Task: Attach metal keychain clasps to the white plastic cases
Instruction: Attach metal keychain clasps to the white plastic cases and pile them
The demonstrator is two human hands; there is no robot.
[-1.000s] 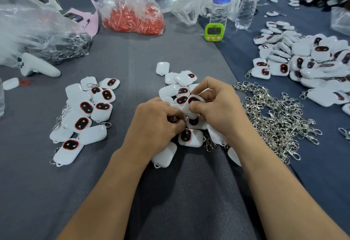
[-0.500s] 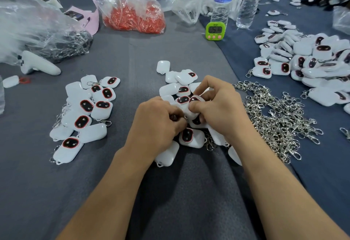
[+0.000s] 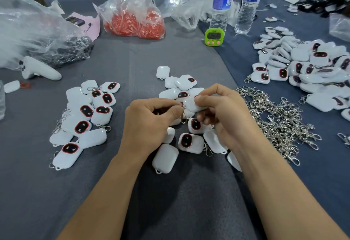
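Head view looks down on a grey tabletop (image 3: pixel 132 59), where both hands meet just above a middle pile of cases (image 3: pixel 180 88); the right hand (image 3: pixel 227 116) grasps a white case (image 3: pixel 193 106) between thumb and curled fingers, lifted off the cloth and tilted, plain side up; the left hand (image 3: pixel 149 122) is curled, its thumb and forefinger pinching a small metal clasp (image 3: pixel 181 105) against the left end of that case; the fingertips hide most of the clasp, so I cannot tell whether it is hooked through; under the hands lie more cases, several face up with a dark, red-rimmed oval; a plain case (image 3: pixel 164 158) lies just beside the left wrist; well to the left sits a left pile (image 3: pixel 89 114) of cases with clasps showing at their edges; just beside the right forearm a loose heap of clasps (image 3: pixel 278 124) spreads over the cloth; beyond it lies a larger right pile (image 3: pixel 312 65) of cases; at the far side stand two water bottles (image 3: pixel 220 3), with a green timer (image 3: pixel 213 37) in front of the left one; a bag of red pieces (image 3: pixel 134 22) sits farther left; a clear bag of chains (image 3: pixel 62 48) lies at the far left, a white controller (image 3: pixel 37 69) touching its near edge.
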